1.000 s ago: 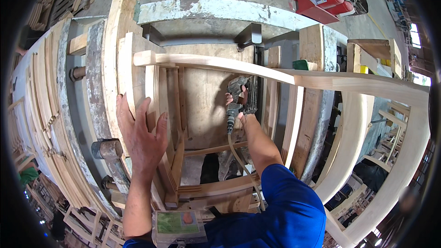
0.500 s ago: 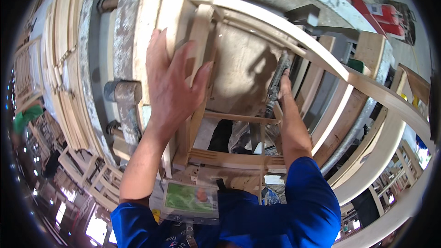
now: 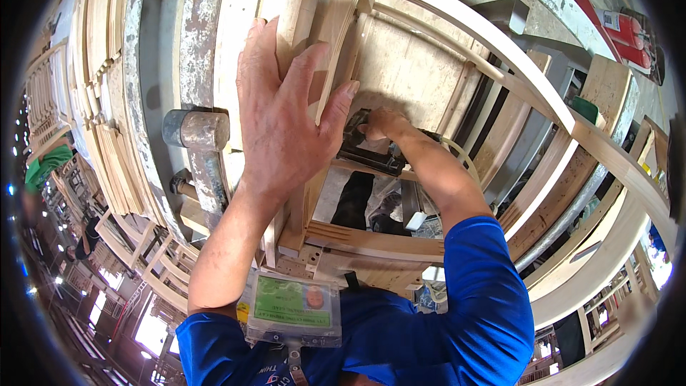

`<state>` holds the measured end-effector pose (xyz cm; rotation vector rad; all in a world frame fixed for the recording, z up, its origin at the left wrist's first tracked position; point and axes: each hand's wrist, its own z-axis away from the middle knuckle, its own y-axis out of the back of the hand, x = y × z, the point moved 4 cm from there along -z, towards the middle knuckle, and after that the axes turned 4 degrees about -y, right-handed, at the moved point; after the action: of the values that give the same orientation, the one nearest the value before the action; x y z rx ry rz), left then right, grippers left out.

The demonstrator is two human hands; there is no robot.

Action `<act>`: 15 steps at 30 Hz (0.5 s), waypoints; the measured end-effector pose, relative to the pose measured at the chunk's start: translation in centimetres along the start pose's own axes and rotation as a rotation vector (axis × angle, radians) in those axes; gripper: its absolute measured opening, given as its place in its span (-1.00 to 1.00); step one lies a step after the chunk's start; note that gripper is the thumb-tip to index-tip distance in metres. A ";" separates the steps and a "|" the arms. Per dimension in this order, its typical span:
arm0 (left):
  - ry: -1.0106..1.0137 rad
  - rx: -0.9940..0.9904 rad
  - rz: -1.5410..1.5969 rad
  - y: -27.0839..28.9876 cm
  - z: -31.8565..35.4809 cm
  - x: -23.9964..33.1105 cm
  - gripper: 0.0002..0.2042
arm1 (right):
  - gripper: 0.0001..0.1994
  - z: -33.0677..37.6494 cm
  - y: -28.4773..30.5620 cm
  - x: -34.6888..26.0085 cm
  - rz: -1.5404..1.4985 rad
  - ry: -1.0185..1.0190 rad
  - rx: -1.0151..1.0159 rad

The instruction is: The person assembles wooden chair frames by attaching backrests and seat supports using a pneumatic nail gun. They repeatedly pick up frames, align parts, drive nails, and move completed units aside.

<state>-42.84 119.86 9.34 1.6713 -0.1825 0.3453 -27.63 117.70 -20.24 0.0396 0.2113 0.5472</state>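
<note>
My left hand (image 3: 286, 114) lies with its fingers spread over the left side rail (image 3: 314, 21) of a pale wooden chair frame. Its thumb reaches over the frame's inner edge. Inside the frame, my right hand (image 3: 386, 125) is closed round a dark nail gun (image 3: 375, 157), which is held crosswise against the inner face of the left side. My fingers and the frame partly hide the tool, and its tip cannot be made out. A pale hose (image 3: 463, 156) curves beside my right forearm. The curved top rail (image 3: 457, 11) of the frame runs from far left to right.
Left of the frame stand a metal clamp bar (image 3: 204, 43) and a cylindrical clamp end (image 3: 196, 130). Stacked wooden strips (image 3: 103, 100) lie farther left. More curved chair parts (image 3: 600, 243) are at right. A red object (image 3: 625, 36) rests on the floor at far right.
My right hand has swung the nail gun from the frame's right side across to its left side, turning it crosswise. My left hand stays spread on the side rail.
</note>
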 end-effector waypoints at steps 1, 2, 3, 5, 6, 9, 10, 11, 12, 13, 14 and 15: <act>0.002 -0.003 0.004 0.0 -0.1 0.0 -0.53 | -0.42 -0.6 -0.3 -0.1 -0.019 0.006 0.006; 0.004 -0.006 0.008 0.1 -0.2 0.0 -0.53 | -0.43 -1.1 -0.7 -0.2 -0.038 0.011 0.012; 0.007 -0.005 0.012 0.0 -0.4 0.1 -0.53 | -0.44 -1.7 -1.0 -0.2 -0.058 0.017 0.018; 0.014 -0.004 0.016 -0.1 -0.3 0.0 -0.52 | -0.42 -2.1 -1.1 -0.4 -0.045 0.095 -0.034; 0.026 -0.015 0.021 -0.1 -0.2 -0.1 -0.52 | -0.41 -2.2 -1.2 -0.3 -0.038 0.134 -0.060; 0.047 -0.024 0.036 0.2 -0.3 -0.1 -0.53 | -0.33 -3.4 -2.4 0.7 -0.143 0.116 -0.092; 0.045 -0.024 0.045 0.3 -0.4 0.0 -0.53 | -0.32 -3.7 -2.7 0.9 -0.139 0.120 -0.119; 0.043 -0.023 0.054 0.3 -0.4 0.0 -0.53 | -0.30 -4.1 -2.9 1.1 -0.135 0.123 -0.146; 0.021 -0.006 0.062 0.3 -0.5 -0.1 -0.53 | -0.28 -4.4 -3.1 1.2 -0.131 0.125 -0.172; 0.012 0.012 0.066 0.2 -0.4 -0.2 -0.54 | -0.32 -3.9 -3.0 1.2 -0.121 0.139 -0.175; 0.000 0.030 0.071 0.2 -0.3 -0.3 -0.54 | -0.35 -3.3 -3.0 1.2 -0.113 0.153 -0.178; 0.010 0.024 0.065 0.1 0.0 -0.4 -0.55 | -0.36 -2.8 -2.9 1.2 -0.106 0.165 -0.180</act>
<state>-43.25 119.79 9.28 1.6893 -0.2262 0.4063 -25.75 115.80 -23.42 -0.1911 0.3225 0.4624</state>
